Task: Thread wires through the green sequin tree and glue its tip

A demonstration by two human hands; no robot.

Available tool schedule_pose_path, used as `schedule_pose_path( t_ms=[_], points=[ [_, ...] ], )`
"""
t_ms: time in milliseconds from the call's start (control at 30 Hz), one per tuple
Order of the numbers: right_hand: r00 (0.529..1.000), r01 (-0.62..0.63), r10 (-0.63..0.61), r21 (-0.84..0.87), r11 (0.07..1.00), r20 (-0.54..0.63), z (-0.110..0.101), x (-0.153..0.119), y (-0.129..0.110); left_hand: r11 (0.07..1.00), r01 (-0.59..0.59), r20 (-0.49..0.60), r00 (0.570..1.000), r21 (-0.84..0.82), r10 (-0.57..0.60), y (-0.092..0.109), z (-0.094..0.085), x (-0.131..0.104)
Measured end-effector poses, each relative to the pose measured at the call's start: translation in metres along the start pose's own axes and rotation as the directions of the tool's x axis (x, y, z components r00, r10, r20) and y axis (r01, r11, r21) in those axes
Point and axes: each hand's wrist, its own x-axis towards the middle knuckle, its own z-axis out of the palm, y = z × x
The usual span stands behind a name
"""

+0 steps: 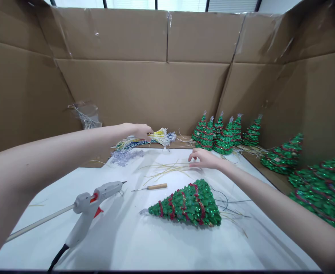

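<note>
My left hand (141, 131) reaches to the back of the table, its fingers closed round a bundle of thin yellow and white wires (161, 136); part of the grip is hidden. With its fingers bent and apart, my right hand (204, 158) hovers by the ends of several loose yellow wires (167, 167) on the white table. A green tinsel Christmas tree (187, 205) with red garland lies on its side nearer me, its clear tip pointing left. Dark and yellow wires (227, 203) trail from its base.
A wooden-handled awl (156, 187) lies left of centre. A white glue gun (90, 209) with a glue stick and black cord is at front left. Clear plastic pieces (126, 156) lie behind. Several finished trees (226, 137) line the right side. Cardboard walls (144, 91) enclose the table.
</note>
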Motion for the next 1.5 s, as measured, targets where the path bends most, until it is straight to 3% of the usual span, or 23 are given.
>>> schedule_pose_path(
  t_ms=[200, 367, 433, 567, 667, 833, 1100, 1233, 1333, 1400, 1500],
  points=[
    [0.997, 0.025, -0.024, -0.017, 1.0, 0.071, 0.008, 0.013, -0.026, 0.997, 0.007, 0.065, 0.998, 0.072, -0.011, 0.033, 0.008, 0.032],
    [0.986, -0.027, 0.035, -0.047, 0.999, 0.164, 0.009, 0.029, -0.034, 0.994, 0.014, 0.128, 0.991, 0.107, -0.028, 0.051, 0.023, 0.058],
    [0.979, -0.025, 0.037, -0.062, 0.998, 0.2, 0.011, 0.033, -0.034, 0.993, 0.025, 0.116, 0.993, 0.113, -0.038, 0.055, 0.028, 0.064],
    [0.986, -0.025, 0.038, -0.078, 0.997, 0.164, 0.02, 0.038, -0.031, 0.987, 0.054, 0.025, 0.998, 0.149, -0.058, 0.062, 0.032, 0.067],
    [0.99, -0.036, 0.047, -0.087, 0.996, 0.133, 0.025, 0.043, -0.029, 0.983, 0.083, -0.067, 0.995, 0.166, -0.072, 0.066, 0.025, 0.064],
    [0.995, -0.095, 0.1, -0.129, 0.987, 0.032, 0.028, 0.053, -0.025, 0.982, 0.112, -0.174, 0.981, 0.15, -0.086, 0.077, -0.001, 0.055],
    [0.962, -0.228, 0.21, -0.094, 0.969, -0.173, 0.011, 0.048, -0.025, 0.999, 0.041, -0.37, 0.929, 0.023, -0.03, 0.12, -0.036, 0.016],
    [0.905, -0.276, 0.268, 0.022, 0.961, -0.331, -0.005, 0.032, -0.024, 0.995, 0.003, -0.486, 0.873, -0.096, -0.049, 0.138, -0.056, -0.008],
    [0.812, -0.291, 0.335, 0.168, 0.942, -0.477, -0.02, 0.017, -0.018, 0.974, -0.036, -0.574, 0.813, -0.224, -0.102, 0.152, -0.064, -0.029],
    [0.732, -0.267, 0.38, 0.274, 0.924, -0.565, -0.03, 0.006, -0.015, 0.945, -0.073, -0.612, 0.777, -0.319, -0.147, 0.163, -0.061, -0.042],
    [0.643, -0.176, 0.419, 0.408, 0.896, -0.641, -0.04, -0.009, -0.021, 0.875, -0.152, -0.632, 0.749, -0.459, -0.202, 0.179, -0.042, -0.062]
  ],
)
